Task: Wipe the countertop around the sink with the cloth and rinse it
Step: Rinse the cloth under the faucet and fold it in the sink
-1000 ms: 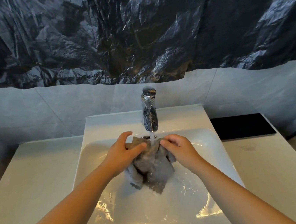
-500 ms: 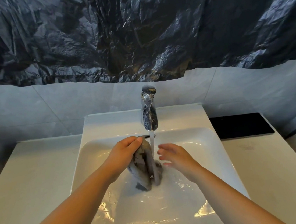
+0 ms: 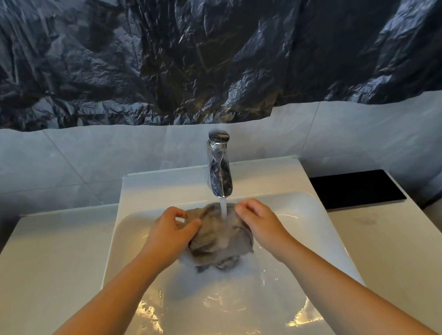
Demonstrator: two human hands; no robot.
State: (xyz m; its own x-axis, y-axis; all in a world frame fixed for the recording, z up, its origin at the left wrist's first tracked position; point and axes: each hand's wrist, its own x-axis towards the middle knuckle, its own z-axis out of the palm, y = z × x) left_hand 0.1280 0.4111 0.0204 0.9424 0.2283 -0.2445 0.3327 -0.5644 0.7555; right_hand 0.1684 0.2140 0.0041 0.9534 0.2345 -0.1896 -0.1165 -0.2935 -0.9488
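Cloth (image 3: 219, 235), grey, soaked and bunched, sits low in the white sink (image 3: 128, 231), stretched between the two hands. The left hand (image 3: 167, 235) grips its left edge, with the thumb pressed along the fabric and the fingers curled over the top. The right hand (image 3: 261, 223) grips the opposite edge, its fingers bent down onto the cloth. Just beyond the fingertips of both hands stands a chrome tap (image 3: 220, 172). Its stream of water (image 3: 223, 208) falls between the hands, closer to the right one, and lands on the upper part of the cloth. Water pools pale and cloudy under the cloth and back towards the wrists, with bright glints further down by the forearms. Out past the left hand, the pale countertop (image 3: 47, 267) runs off to the side. Out past the right hand, more of that countertop carries a flat black panel (image 3: 358, 188) near its back edge. Beyond the tap rises a grey tiled wall (image 3: 103, 152), with crinkled black plastic sheeting (image 3: 201, 46) hanging over its upper part.
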